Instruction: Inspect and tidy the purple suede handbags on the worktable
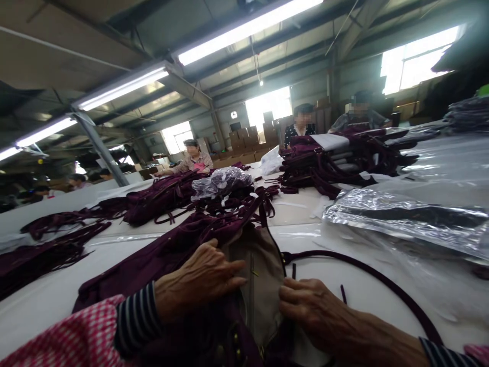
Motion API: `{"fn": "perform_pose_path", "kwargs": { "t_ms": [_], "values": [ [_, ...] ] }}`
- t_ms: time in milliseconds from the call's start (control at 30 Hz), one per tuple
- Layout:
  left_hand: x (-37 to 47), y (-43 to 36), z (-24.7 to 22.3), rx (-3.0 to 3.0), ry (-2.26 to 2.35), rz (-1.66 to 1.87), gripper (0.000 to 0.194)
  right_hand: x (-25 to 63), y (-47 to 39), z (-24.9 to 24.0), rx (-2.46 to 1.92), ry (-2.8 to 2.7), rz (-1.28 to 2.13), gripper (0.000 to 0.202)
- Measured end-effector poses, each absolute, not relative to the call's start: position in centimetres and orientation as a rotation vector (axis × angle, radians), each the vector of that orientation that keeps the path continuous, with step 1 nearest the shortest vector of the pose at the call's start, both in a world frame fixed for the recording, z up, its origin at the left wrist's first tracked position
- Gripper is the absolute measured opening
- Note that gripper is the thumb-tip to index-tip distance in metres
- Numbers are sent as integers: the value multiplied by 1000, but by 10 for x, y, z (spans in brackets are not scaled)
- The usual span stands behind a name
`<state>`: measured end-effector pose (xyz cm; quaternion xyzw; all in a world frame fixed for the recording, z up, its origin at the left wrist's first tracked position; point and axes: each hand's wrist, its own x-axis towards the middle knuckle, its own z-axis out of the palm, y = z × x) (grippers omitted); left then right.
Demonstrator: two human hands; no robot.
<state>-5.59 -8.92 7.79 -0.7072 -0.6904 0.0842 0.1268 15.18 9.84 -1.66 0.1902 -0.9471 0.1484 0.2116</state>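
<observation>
On white table (57, 290), near edge: one purple bag (160, 260), mouth open, beige lining (263, 275) showing, nothing visible inside. Left hand (198, 280) flat on bag, fingers on lining edge, not clamped. Right hand (309, 306) curled, pinching lining's right edge. One long strap (382, 280) loops right. Three co-workers (194, 155) opposite; one clear plastic bag (221, 181) holding dark goods; more purple bags heaped, uncounted

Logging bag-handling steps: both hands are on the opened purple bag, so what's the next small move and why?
Probably spread the beige lining wider: left hand presses flat on the purple bag beside the lining, right hand grips the lining's other edge, and the strap lies clear.
</observation>
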Motion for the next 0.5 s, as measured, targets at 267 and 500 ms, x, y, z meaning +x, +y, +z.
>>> {"fn": "perform_pose_path", "kwargs": {
  "t_ms": [267, 500],
  "values": [
    [-52, -110, 53, -1937, -1764, 113, 8, 153, 99, -17, 480, -2789, 316, 18],
    [-63, -124, 32, -1910, -1793, -330, 34, 86, 88, -6, 253, -2815, 30, 16]
  ]
}}
